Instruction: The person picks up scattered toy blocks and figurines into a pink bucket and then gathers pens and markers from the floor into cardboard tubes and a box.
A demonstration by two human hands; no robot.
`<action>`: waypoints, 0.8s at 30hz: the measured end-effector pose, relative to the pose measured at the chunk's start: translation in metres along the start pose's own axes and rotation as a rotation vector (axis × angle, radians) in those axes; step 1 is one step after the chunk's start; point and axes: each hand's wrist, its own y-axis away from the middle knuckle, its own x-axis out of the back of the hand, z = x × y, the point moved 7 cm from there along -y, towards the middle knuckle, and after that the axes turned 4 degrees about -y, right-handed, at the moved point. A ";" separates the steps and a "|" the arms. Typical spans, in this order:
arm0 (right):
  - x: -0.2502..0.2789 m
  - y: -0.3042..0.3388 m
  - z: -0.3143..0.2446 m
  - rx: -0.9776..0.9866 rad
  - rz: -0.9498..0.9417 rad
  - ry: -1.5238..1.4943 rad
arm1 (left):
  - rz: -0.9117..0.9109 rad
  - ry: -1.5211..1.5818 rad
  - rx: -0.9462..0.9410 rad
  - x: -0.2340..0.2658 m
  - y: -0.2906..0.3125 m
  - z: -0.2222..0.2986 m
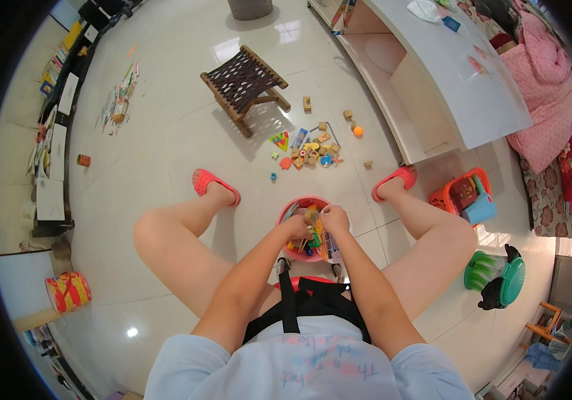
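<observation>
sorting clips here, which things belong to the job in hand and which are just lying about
In the job: left hand, right hand, pink tub, toys inside; probably the toy pile too.

Apparently just lying about: woven stool, orange basket, green-lidded bin, red-and-yellow container.

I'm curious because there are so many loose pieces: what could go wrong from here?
Someone stepping forward could slip on the scattered small toys. The orange ball might roll away if nudged. With the left hand and right hand at the crowded pink basket, a piece could be knocked out.
</observation>
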 end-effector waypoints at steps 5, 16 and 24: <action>0.045 -0.038 0.012 0.033 0.385 -0.291 | 0.111 0.064 -0.013 0.027 -0.010 0.007; 0.073 -0.171 0.104 -0.244 0.393 -0.192 | 0.837 0.006 0.211 0.124 -0.067 -0.092; 0.069 -0.238 0.106 -0.117 0.272 -0.186 | 0.777 -0.130 0.102 0.148 -0.130 -0.106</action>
